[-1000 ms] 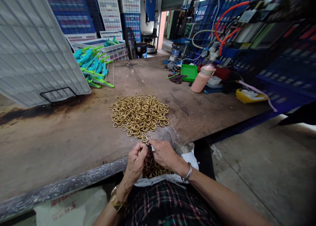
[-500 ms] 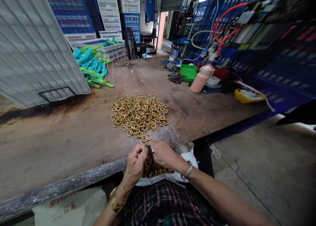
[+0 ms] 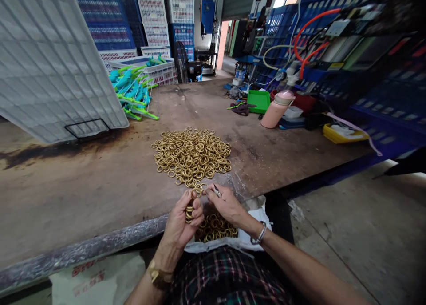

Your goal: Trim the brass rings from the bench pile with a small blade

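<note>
Several brass-coloured rings (image 3: 189,212) are curled inside my left hand (image 3: 184,218), its fingers wrapped round them at the table's front edge. My right hand (image 3: 226,203) is closed on a small tool (image 3: 217,190), of which only a short dark and light end shows; its kind I cannot make out. The right fingertips are close to a ring (image 3: 199,189) by my left thumb. Just beyond both hands lies a heap of brass-coloured rings (image 3: 193,156) on the table. Below them, a white sack (image 3: 259,216) on my lap holds more rings (image 3: 218,228).
A grey-white ribbed panel (image 3: 63,65) leans at the left, beside turquoise and green plastic pieces (image 3: 135,92). Toward the right stand a pink bottle (image 3: 274,112), a green tray (image 3: 258,101) and a yellow tray (image 3: 344,134). A black fan (image 3: 181,63) and stacked crates (image 3: 153,18) are behind.
My hands have moved slightly apart. The left hand has turned, so the rings in its palm now show. The right hand's tool end now points up. The whole view has shifted a little.
</note>
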Demonstrator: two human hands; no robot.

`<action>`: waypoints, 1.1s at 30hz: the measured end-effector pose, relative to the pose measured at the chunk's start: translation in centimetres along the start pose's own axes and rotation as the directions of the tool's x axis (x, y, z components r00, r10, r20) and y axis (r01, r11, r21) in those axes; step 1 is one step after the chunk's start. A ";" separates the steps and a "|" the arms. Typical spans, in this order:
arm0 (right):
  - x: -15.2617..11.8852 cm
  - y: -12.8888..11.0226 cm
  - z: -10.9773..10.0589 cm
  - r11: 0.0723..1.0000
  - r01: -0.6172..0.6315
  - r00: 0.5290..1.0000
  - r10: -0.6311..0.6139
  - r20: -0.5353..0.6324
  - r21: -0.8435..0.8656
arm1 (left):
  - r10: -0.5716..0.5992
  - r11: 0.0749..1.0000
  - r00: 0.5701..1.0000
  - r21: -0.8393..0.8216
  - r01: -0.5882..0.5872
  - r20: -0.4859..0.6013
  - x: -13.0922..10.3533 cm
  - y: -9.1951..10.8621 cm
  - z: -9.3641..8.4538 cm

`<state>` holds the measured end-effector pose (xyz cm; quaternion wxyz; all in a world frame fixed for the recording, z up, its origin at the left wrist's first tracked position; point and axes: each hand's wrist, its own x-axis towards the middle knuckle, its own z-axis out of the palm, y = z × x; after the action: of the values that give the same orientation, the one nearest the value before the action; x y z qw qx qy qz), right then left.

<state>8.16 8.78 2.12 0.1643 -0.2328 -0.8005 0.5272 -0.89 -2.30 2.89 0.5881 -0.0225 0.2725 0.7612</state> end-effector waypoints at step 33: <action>-1.2 -0.6 -0.3 0.993 0.030 0.993 -0.043 0.113 0.114 | 0.406 0.747 0.896 0.631 -0.212 -0.179 0.2 -2.2 -1.3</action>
<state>9.21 8.17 2.82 0.1402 -0.1774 -0.7821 0.5807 0.70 -2.39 0.82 0.3795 0.0921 0.5848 0.7110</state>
